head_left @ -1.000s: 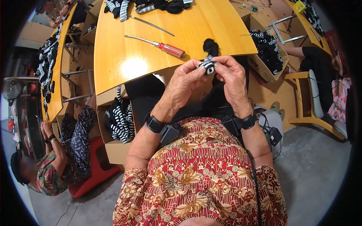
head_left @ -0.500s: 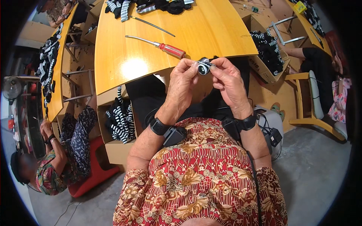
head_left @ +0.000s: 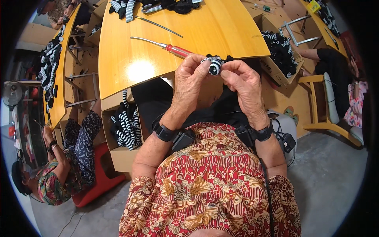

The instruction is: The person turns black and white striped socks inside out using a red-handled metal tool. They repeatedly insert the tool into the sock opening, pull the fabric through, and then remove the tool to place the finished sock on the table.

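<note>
Just past the table's near edge, both hands hold a small black-and-white striped knitted tube [head_left: 215, 66], its rounded end towards me. My left hand [head_left: 192, 75] pinches its left side between thumb and fingers. On the other side, my right hand [head_left: 241, 79] grips the dark knit edge with thumb against bent fingers. A screwdriver-like tool [head_left: 178, 51] with a red handle and long, slightly bent shaft lies on the yellow table [head_left: 221, 27], its handle end hidden behind my left hand. Beyond it rests a thin dark rod [head_left: 160, 27].
More striped and black knit pieces [head_left: 173, 5] lie at the table's far edge. Cardboard boxes of such pieces stand below left [head_left: 126, 126] and right [head_left: 280, 51]. A person [head_left: 59, 166] sits at the left table; a wooden chair [head_left: 327, 106] stands right.
The knitted tube has turned, showing its striped side and rounded end more. My right hand has shifted slightly right and its fingers have moved along the edge. The table tools stay put.
</note>
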Demonstrator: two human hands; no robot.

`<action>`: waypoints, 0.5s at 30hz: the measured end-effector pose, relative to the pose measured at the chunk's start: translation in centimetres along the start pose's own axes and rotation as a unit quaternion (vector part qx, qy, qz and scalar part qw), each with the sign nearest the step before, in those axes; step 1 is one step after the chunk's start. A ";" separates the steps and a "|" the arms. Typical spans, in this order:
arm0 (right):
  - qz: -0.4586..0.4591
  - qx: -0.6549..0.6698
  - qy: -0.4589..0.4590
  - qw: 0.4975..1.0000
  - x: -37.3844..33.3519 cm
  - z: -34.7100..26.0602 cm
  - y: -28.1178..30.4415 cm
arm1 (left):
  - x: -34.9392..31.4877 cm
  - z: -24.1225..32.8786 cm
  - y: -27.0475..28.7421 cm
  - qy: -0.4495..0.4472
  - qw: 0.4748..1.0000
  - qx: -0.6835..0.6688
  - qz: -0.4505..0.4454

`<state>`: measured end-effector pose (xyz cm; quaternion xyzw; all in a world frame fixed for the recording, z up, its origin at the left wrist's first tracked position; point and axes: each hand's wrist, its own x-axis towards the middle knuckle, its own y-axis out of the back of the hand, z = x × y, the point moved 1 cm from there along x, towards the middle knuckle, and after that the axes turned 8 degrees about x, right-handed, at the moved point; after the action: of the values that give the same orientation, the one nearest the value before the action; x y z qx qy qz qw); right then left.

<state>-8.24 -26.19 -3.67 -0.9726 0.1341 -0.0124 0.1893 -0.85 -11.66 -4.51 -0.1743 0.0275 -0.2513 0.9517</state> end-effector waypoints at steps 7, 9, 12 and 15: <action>0.002 0.077 -0.026 0.997 0.2 0.9 -0.2 | 0.2 -0.7 0.8 0.013 1.000 0.001 -0.002; 0.001 0.100 -0.030 0.995 0.5 0.9 -0.4 | 0.3 -0.7 0.8 0.022 1.000 -0.018 -0.007; -0.003 0.085 -0.016 0.996 0.6 0.9 -0.5 | 0.3 -1.2 1.0 0.035 0.999 -0.037 -0.019; -0.006 0.025 -0.010 1.000 0.4 1.0 -0.4 | 0.3 -1.4 1.0 0.027 1.000 -0.006 -0.012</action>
<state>-7.69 -25.61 -4.48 -0.9684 0.1258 -0.0075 0.2151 -0.32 -11.44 -6.14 -0.1736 0.0525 -0.2671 0.9465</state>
